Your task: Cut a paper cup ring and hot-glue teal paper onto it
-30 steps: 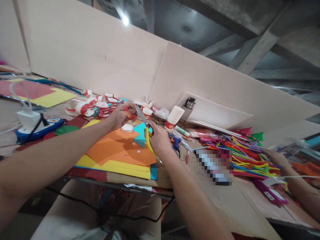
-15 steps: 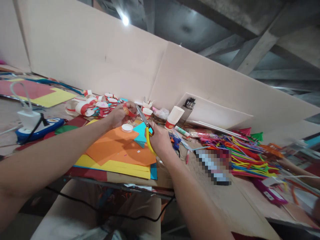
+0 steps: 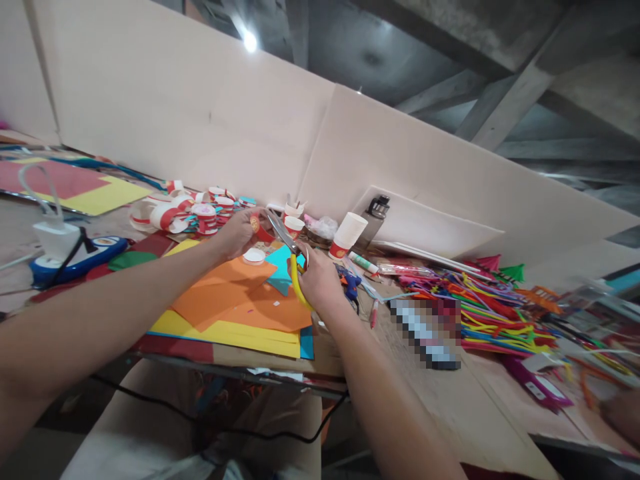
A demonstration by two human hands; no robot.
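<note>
My left hand [image 3: 239, 233] is closed on a red paper strip [image 3: 260, 227] held above the orange paper sheets [image 3: 227, 293]. My right hand [image 3: 318, 280] grips yellow-handled scissors [image 3: 293, 260]; their blades reach up to the red strip. A small white disc [image 3: 255, 255] lies on the orange paper just below my left hand. A blue paper cut-out [image 3: 281, 267] sits beside the scissors.
Cut red-and-white paper cup pieces [image 3: 185, 210] lie piled at the back. A paper cup [image 3: 347, 235], a bottle [image 3: 376, 212], a blue glue gun [image 3: 350, 283] and a heap of coloured pipe cleaners [image 3: 490, 313] fill the right. A white charger on a blue power strip [image 3: 75, 257] sits left.
The scissor blades have moved closer onto the red strip, which my left hand has turned slightly. Another person's arm at the far right has withdrawn towards the frame edge.
</note>
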